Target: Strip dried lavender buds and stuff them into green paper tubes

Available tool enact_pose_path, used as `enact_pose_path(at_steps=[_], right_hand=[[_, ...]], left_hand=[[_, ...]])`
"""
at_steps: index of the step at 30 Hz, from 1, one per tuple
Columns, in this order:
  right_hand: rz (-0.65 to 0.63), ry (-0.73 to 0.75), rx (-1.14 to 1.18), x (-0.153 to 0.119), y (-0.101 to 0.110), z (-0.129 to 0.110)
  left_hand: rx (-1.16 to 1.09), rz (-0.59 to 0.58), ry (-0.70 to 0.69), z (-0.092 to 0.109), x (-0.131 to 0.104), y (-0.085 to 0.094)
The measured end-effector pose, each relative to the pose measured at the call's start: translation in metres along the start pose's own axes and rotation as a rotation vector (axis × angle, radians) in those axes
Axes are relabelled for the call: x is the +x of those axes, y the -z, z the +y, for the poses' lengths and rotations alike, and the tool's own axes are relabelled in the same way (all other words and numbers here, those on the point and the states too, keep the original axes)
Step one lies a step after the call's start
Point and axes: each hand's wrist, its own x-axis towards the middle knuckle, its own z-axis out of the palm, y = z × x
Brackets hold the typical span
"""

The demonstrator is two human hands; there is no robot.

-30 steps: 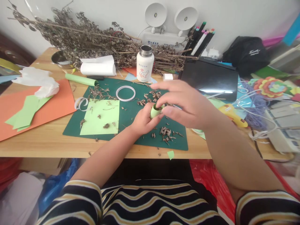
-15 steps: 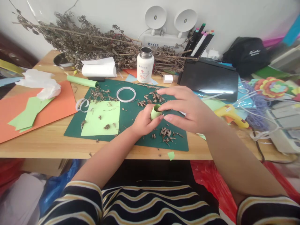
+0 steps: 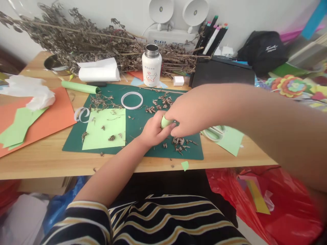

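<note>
A small rolled tube of light green paper (image 3: 165,122) is held in the fist of my left hand (image 3: 152,131), above a green cutting mat (image 3: 138,134). Bent over the tube's upper end is my right hand (image 3: 189,110), its fingers curled at the mouth and largely hidden. A small dark, shiny spot shows between its thumb and fingers; I cannot tell what it is. Crumbled dry leaves (image 3: 180,143) lie on the mat below my hands, and more leaf bits (image 3: 166,101) lie behind them. A light green paper square (image 3: 104,136) with a few leaf scraps is to the left.
A white bottle without a lid (image 3: 151,66) stands behind the mat, near a white tape ring (image 3: 132,100). Scissors (image 3: 214,133) rest partly under my right forearm. Dried branches (image 3: 102,44) line the wall. A longer green paper roll (image 3: 80,87) and orange paper (image 3: 60,119) lie left.
My right hand has turned over and closed down at the tube's mouth, where its fingers were spread before. Its forearm has swung up. The left hand keeps hold of the tube, and the view has shifted slightly.
</note>
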Motion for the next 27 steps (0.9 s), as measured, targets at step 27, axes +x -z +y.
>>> enact_pose_path(at_steps=[27], right_hand=[[-0.058,-0.373,0.653,-0.017,-0.010,0.064]], left_hand=[[-0.052,-0.041,0.160,0.008,0.002,0.007]])
